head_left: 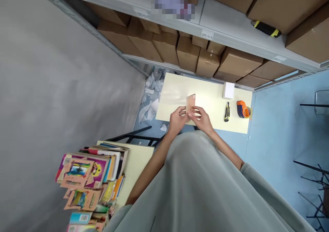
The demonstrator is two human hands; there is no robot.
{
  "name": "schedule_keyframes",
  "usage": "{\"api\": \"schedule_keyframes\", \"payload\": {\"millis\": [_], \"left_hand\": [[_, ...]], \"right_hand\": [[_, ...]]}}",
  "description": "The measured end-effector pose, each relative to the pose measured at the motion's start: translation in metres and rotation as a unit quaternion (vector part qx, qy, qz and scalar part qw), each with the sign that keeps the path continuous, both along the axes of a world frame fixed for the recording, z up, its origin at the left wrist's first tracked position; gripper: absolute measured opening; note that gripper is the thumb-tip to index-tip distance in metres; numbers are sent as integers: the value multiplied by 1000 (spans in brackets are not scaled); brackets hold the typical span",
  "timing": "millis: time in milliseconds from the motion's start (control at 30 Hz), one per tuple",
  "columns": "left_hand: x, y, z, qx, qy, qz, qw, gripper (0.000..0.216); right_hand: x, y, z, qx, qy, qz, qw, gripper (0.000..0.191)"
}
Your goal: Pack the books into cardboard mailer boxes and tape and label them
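Note:
Over the pale yellow table (174, 88), my left hand (177, 120) and my right hand (203, 120) meet at a thin, flat pinkish card (190, 102). Fingers of both hands pinch its lower part, and its upper part sticks up beyond them with a small pale patch at the corner. Whether it is folded or a single sheet I cannot tell. To the right on the tabletop lies a black and yellow utility knife (227, 112). Beside that knife is an orange and blue tape dispenser (243, 109). A small white box (228, 90) stands near the table's far edge.
Shelves with brown cardboard boxes (208, 62) rise beyond the table. Another black and yellow tool (266, 29) rests on the shelf. Crumpled paper (151, 105) litters the floor at left. Stacked books and magazines (100, 170) cover part of a side table (140, 156). Black-legged furniture (316, 180) stands right.

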State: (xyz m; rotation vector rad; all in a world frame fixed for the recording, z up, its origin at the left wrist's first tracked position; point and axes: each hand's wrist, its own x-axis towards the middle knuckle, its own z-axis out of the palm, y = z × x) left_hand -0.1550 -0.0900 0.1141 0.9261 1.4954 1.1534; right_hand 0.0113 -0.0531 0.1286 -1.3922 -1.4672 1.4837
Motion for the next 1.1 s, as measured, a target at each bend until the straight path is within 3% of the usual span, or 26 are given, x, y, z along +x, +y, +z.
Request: {"api": "schedule_keyframes", "payload": {"millis": [100,200,300,367,500,733,933,1100], "left_hand": [[38,25,4,59,88,-75,992,34],[53,45,4,99,152,-118,976,32],[46,64,-4,45,151,-51,986,48],[35,75,-11,-20,78,-18,997,61],[17,92,-15,-98,-81,-67,990,67],[1,101,1,-88,-102,-83,987,65],[-8,102,3,-78,-102,-67,989,58],[-8,95,8,-44,-77,-65,994,49]], "right_hand": [[17,22,-7,-54,27,-65,996,66],[38,48,-18,-67,45,-127,989,68],[57,71,-23,-89,90,-121,985,74],[67,82,-22,-113,111,-97,983,76],[77,94,-14,-127,115,-68,983,77],[80,94,-2,-136,99,-96,981,76],[72,89,6,-126,109,-99,981,75],[66,88,13,-89,82,-110,987,62]]}}
